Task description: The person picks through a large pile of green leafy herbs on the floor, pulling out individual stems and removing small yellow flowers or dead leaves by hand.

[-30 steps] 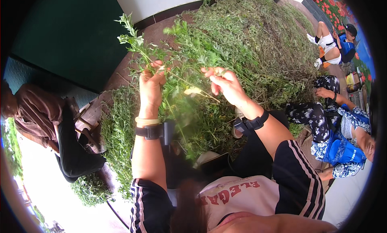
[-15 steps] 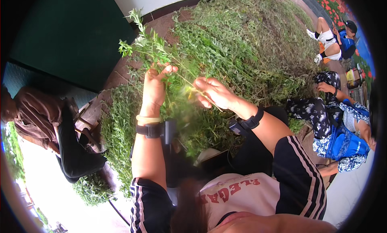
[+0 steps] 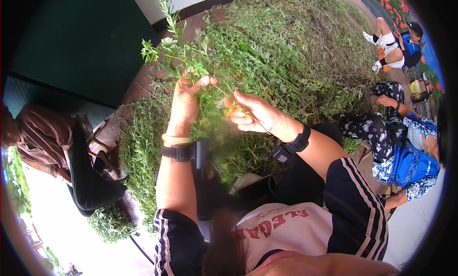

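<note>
Leafy stem slants across the upper left-centre of the frame. The right hand pinches its lower part, beside yellow leaves; the left hand pinches higher. It seems light, bendable, easily bruised; bare stalk probably holds best. Farther lies the green heap.

Left hand and right hand hold one sprig.
</note>
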`<state>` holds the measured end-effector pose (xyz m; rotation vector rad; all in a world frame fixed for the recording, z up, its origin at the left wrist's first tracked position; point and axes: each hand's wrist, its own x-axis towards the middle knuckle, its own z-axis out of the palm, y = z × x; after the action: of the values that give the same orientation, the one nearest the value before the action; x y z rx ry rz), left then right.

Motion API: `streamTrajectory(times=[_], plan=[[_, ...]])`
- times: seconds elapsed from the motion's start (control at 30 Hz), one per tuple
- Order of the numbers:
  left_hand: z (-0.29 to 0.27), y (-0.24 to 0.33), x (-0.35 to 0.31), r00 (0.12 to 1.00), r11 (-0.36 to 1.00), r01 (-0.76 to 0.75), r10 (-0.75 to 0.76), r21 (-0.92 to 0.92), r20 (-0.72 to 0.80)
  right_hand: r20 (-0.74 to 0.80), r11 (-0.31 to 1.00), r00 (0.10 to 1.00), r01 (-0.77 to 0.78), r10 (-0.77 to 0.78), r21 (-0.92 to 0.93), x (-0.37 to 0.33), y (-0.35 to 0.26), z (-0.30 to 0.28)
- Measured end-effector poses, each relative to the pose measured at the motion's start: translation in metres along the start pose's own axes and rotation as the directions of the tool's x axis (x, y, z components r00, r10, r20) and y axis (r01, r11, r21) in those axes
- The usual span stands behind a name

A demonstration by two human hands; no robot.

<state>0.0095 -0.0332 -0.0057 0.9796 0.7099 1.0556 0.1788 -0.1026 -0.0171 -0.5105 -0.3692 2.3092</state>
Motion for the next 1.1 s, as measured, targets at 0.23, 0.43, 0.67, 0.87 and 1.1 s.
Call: streamTrajectory(times=[0.23, 0.43, 0.67, 0.87, 1.1], plan=[[-0.01, 0.003, 0.004, 0.987, 0.991, -0.078, 0.061, -0.11, -0.149, -0.001, 0.981, 0.998, 0.06, -0.061, -0.182, 0.004, 0.005, -0.01], [-0.02, 0.016, 0.005, 0.968, 0.958, -0.226, 0.199, -0.179, -0.155, -0.238, 0.896, 0.944, 0.11, -0.23, -0.43, 0.004, -0.003, -0.008], [-0.06, 0.03, 0.003, 0.93, 0.923, -0.331, 0.283, -0.197, -0.233, -0.189, 0.258, 0.907, -0.094, -0.375, -0.962, -0.007, -0.012, -0.022], [-0.054, 0.027, 0.002, 0.975, 0.988, -0.151, 0.15, 0.002, -0.164, -0.141, 0.139, 0.875, -0.085, -0.463, -0.987, -0.009, -0.019, -0.014], [0.007, -0.016, 0.003, 0.996, 0.991, 0.079, -0.082, -0.106, -0.029, -0.018, 0.063, 0.867, 0.016, -0.498, -0.998, -0.007, -0.018, -0.018]])
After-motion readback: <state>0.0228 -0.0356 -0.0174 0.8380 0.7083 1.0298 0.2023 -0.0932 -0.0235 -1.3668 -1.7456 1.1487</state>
